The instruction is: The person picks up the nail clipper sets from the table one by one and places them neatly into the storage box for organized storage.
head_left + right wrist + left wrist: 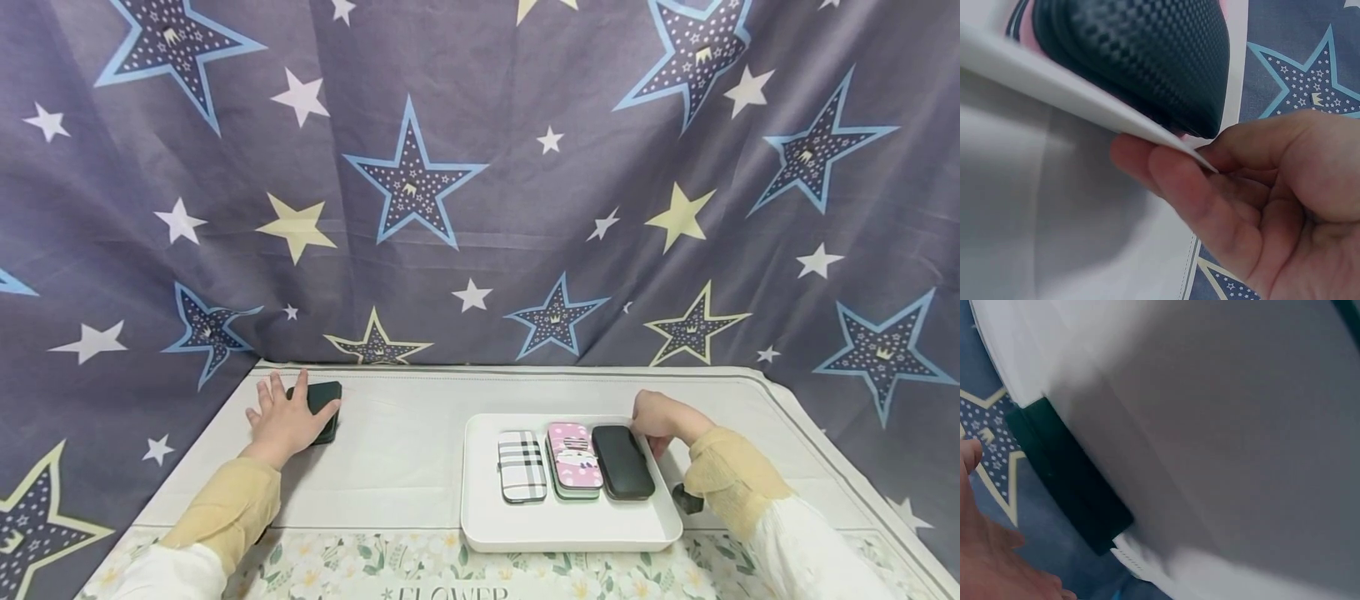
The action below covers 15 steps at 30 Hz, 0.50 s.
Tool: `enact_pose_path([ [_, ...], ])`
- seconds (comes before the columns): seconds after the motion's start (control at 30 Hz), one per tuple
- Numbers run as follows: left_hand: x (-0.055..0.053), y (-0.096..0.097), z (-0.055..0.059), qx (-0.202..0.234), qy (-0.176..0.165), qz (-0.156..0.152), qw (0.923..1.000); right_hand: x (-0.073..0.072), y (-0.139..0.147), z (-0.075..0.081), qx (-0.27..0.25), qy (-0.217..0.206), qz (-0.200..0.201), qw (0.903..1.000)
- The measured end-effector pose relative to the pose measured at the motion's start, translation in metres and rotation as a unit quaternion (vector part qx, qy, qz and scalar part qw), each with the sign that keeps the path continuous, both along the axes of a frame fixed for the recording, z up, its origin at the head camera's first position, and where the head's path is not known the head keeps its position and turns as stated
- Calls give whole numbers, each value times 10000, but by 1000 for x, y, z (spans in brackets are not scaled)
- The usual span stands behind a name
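My left hand [283, 427] lies with fingers spread over a dark green case [327, 396] at the table's left rear, partly hiding it. In the left wrist view, the same green case [1069, 478] appears beside the hand's edge. My right hand [666, 419] pinches the rear right rim of a white tray [517, 527], thumb on one side and fingers beneath, as the tray wall [1075, 97] shows up close. Inside the tray stand a white plaid case [522, 468], a pink patterned case [575, 457] over a greenish one, and a black textured case [624, 465] nearest the right hand.
The white table [405, 450] meets a star-printed curtain [480, 217] along its back edge. A floral printed strip [360, 558] with lettering runs along the front. A small black object [687, 499] shows under the right wrist, beside the tray.
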<state>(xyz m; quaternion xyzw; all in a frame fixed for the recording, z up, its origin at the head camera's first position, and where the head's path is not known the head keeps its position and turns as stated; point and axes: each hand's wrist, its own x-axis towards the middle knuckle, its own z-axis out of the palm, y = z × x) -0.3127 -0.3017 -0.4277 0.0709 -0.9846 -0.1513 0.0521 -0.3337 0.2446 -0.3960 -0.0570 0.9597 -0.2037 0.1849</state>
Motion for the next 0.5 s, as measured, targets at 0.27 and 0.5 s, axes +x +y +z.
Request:
enact_pose_path([
  [0.27, 1, -12, -8, 467, -664, 367, 9960, 1, -1, -1, -50, 2, -27, 10000],
  [0.5, 2, -11, -4, 903, -1420, 854, 9820, 1, 0, 1, -80, 2, -13, 10000],
])
